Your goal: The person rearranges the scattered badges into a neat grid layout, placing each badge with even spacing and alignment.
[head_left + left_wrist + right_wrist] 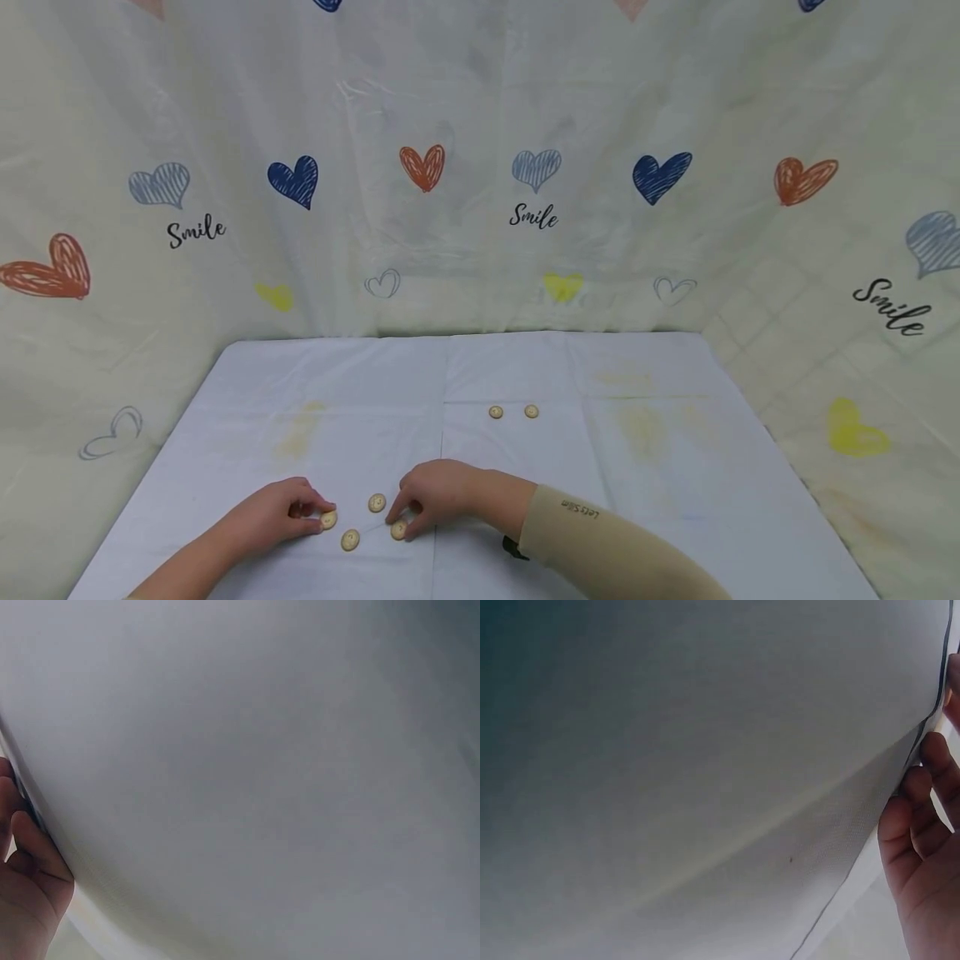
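Observation:
Several round, light wooden buttons lie on the white tabletop in the head view. My left hand [273, 515] pinches one button [328, 520] at its edge between thumb and index finger. To its right, my right hand [442, 496] holds a second button [398, 530] with thumb and fingertips, low on the cloth. Between the hands sit two loose buttons, one [377, 502] farther back and another [350, 540] nearer. Each wrist view catches curled fingers at its edge, the left hand [34, 877] and the right hand [922, 847], with no button visible.
Two more buttons, one [496, 412] left of the other [532, 411], lie side by side toward the back. A white cloth [660, 517] with creases and yellowish stains covers the table. Behind it hangs a curtain [480, 100] printed with hearts and the word Smile.

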`<state>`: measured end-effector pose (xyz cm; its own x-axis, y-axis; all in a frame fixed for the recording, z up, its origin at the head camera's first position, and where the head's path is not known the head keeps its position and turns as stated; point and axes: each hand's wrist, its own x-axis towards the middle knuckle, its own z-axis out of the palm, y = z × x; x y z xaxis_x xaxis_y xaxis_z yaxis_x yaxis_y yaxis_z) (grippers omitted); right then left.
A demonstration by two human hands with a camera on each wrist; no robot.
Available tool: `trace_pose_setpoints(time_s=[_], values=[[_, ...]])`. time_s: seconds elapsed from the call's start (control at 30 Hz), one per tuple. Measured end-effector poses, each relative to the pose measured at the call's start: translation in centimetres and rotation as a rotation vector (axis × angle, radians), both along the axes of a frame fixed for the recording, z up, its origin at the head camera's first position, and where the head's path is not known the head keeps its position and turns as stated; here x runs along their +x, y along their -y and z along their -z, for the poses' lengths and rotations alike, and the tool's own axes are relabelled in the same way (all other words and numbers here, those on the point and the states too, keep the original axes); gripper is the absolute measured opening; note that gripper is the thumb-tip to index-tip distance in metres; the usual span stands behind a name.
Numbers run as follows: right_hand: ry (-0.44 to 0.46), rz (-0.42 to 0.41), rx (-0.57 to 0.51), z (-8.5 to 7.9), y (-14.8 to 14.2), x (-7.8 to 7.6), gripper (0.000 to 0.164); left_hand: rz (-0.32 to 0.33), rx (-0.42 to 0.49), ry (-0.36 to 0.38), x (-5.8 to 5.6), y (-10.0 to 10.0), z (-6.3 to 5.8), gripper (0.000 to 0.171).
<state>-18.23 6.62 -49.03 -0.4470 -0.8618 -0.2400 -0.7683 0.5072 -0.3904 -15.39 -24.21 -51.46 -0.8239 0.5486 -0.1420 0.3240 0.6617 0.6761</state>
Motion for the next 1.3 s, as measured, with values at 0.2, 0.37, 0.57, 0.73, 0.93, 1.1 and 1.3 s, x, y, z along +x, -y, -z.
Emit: trace_pose_setpoints(time_s=[0.2, 0.37, 0.57, 0.73, 0.93, 1.1, 1.3], values=[[-0.033, -0.026, 0.011, -0.1, 0.0, 0.1, 0.028, -0.001, 0.006, 0.006, 0.2, 0.1, 0.0, 0.026], [-0.063, -0.048, 0.014, -0.1, 0.0, 0.2, 0.026, 0.000, 0.004, 0.003, 0.2, 0.1, -0.1, 0.027], [-0.051, -0.037, -0.025, -0.1, -0.3, 0.0, 0.023, 0.007, 0.006, -0.006, 0.2, 0.1, -0.2, 0.027], [-0.007, 0.014, -0.055, -0.5, -0.7, -0.3, 0.024, 0.010, -0.003, -0.022, 0.2, 0.3, 0.0, 0.027], [0.013, 0.047, -0.063, -1.0, -1.2, -0.7, 0.026, 0.010, 0.003, -0.010, 0.3, 0.4, 0.0, 0.027], [-0.029, 0.096, -0.062, -1.2, -2.8, -1.3, 0.024, 0.015, 0.009, -0.008, 0.3, 0.3, -0.2, 0.027], [-0.034, 0.196, -0.070, -2.0, -6.3, -2.4, 0.023, 0.016, -0.004, -0.015, 0.1, 0.1, -0.2, 0.025]])
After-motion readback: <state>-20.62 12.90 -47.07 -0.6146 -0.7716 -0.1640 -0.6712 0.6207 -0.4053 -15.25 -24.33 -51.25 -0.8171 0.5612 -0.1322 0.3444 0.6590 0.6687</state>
